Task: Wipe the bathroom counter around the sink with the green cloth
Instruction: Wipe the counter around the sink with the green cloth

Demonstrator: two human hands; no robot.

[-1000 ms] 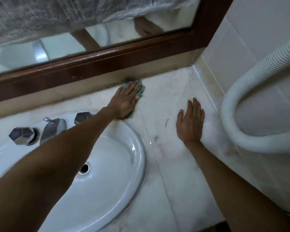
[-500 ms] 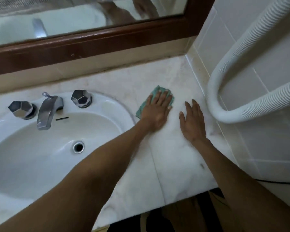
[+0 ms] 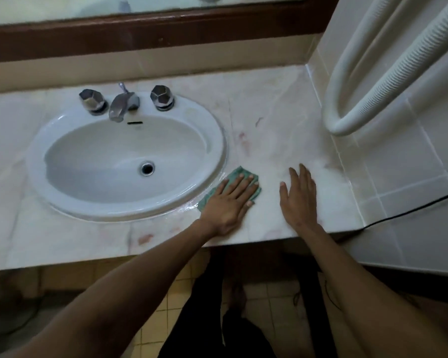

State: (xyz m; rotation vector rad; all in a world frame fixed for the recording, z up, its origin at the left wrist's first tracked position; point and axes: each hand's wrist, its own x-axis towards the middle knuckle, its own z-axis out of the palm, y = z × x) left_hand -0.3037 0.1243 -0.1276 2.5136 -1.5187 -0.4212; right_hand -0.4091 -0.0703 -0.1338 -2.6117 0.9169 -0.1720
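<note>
left hand (image 3: 229,202) flat, fingers spread, pressing the green cloth (image 3: 239,177) onto the marble bench (image 3: 269,120), touching the sink (image 3: 212,140) rim at its 4 o'clock. right hand (image 3: 299,196) released, palm down on bare bench at the cloth's 3 o'clock, apart.

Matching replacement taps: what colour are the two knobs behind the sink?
Silver-grey metal knobs, faceted; head view.
</note>
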